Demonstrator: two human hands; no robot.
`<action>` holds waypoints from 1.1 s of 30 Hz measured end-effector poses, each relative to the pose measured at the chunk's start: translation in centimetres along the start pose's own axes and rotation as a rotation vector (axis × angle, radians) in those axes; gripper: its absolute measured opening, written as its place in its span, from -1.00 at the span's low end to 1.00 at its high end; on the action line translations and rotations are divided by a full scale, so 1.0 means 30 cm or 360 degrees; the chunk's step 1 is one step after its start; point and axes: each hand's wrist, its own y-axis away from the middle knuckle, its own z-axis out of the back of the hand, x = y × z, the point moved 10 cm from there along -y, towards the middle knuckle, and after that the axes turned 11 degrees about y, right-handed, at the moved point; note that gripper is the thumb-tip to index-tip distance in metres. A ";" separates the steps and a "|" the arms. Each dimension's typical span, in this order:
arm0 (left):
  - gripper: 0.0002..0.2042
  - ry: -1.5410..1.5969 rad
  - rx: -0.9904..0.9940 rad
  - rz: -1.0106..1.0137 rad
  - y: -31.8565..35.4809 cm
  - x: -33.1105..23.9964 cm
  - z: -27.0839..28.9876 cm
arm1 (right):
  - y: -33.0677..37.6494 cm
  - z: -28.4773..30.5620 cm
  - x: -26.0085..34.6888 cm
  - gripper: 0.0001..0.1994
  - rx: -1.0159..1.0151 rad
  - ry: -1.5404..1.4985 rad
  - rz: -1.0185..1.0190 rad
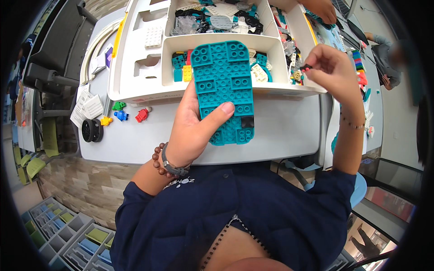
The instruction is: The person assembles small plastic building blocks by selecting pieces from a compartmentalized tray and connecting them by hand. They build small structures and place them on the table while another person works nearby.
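Note:
My left hand (192, 128) is wrapped round a teal studded building-brick plate (222, 77) with rounded corners, its thumb pressed on the face. A small black brick (247, 122) sits near the plate's lower right edge. At the right, my right hand (333, 74) pinches a tiny black and red piece (306, 67) between thumb and fingertips; its exact kind is too small to tell. That hand hovers over the front right corner of a white sorting tray (275, 88). Behind the plate, teal, yellow and white bricks (259, 72) lie in the tray's front compartment.
Left on the grey table (280, 131) are red (142, 114), blue (121, 115), yellow and green toy figures, a black wheel (92, 130) and paper sheets (87, 106). Another person's hand (320, 10) reaches in at the top right. A further person (386, 58) is beyond the table.

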 end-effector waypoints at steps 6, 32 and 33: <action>-0.45 -0.0062 0.0106 0.0117 0.011 0.025 -0.034 | 0.171 -0.078 0.198 -0.78 -0.0330 -0.0455 0.0530; -0.60 -0.1123 0.0313 -0.0572 0.029 -0.018 -0.109 | 0.172 -0.195 0.111 -0.82 -0.0633 -0.0969 0.0603; -0.60 -0.1160 0.0313 -0.0588 0.030 -0.016 -0.111 | 0.172 -0.196 0.113 -0.82 -0.0625 -0.0976 0.0627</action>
